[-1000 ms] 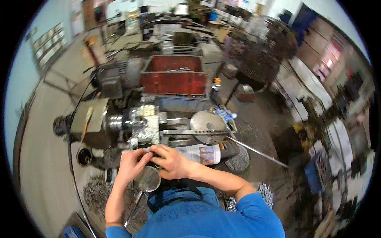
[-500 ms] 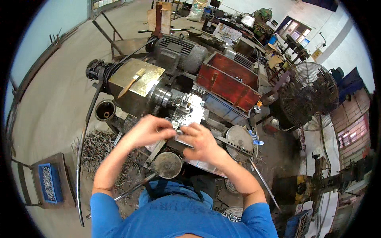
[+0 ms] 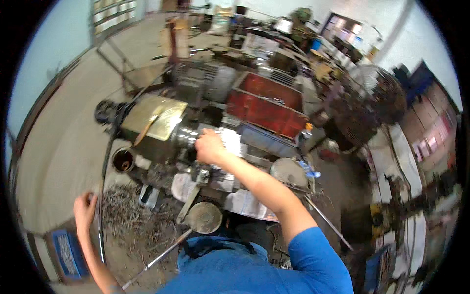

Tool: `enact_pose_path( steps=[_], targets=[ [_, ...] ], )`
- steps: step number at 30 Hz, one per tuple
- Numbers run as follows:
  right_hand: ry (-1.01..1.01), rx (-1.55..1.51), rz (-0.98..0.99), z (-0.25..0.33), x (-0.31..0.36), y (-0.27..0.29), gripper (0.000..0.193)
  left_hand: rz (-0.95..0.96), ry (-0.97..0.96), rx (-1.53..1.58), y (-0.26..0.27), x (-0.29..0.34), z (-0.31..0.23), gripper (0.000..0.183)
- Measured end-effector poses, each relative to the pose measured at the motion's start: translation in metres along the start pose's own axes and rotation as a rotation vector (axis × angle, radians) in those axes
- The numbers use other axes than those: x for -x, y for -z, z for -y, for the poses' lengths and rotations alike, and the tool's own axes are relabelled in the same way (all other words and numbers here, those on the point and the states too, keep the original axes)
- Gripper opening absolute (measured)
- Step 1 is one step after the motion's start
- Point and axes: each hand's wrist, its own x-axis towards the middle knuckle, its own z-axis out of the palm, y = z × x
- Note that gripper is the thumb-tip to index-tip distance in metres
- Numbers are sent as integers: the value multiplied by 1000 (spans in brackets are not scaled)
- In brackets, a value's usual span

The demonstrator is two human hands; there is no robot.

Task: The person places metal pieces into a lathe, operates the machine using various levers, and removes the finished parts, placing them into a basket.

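My right hand [image 3: 210, 147] is at the machine, beside the shiny round spindle [image 3: 187, 137]. Its fingers are curled closed, and whatever lies between them is hidden. Below that hand, a metal lever arm [image 3: 193, 198] slopes toward a round grey disc [image 3: 204, 218]. Far out to the left hangs my left hand [image 3: 85, 211], above a blue bin [image 3: 81, 252] of small metal parts. Its fingers look bent but are smeared by motion, so any held item cannot be made out. A wooden-handled brush [image 3: 147, 130] lies on the machine's yellowish cover [image 3: 169, 122].
Behind the spindle stands a red metal box [image 3: 264, 110] over a blue-grey crate [image 3: 269, 142]. Metal shavings [image 3: 122, 210] cover the floor at left, beside a long upright bar [image 3: 104, 196]. A second disc [image 3: 289, 174] and a large fan [image 3: 374, 100] are on the right.
Both hands were together at the machine's front. My left hand has swung far left toward the blue bin; my right has moved up and left to the spindle. The view has shifted and blurred.
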Motion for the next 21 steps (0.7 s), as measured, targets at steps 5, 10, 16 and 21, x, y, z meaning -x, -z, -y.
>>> enact_pose_path(
  steps=[5,10,16,21],
  targets=[
    [-25,-66,27,1,5,9,22,37,36,76,-44,34,30,35],
    [-90,-117,81,2,-5,8,24,-30,88,-175,-83,32,53,48],
    [-107,-199,4,-1,-8,0,22,-175,-55,-601,-59,-22,179,4],
    [-69,-169,21,3,-2,7,22,-130,-42,-630,-50,-65,229,7]
  ],
)
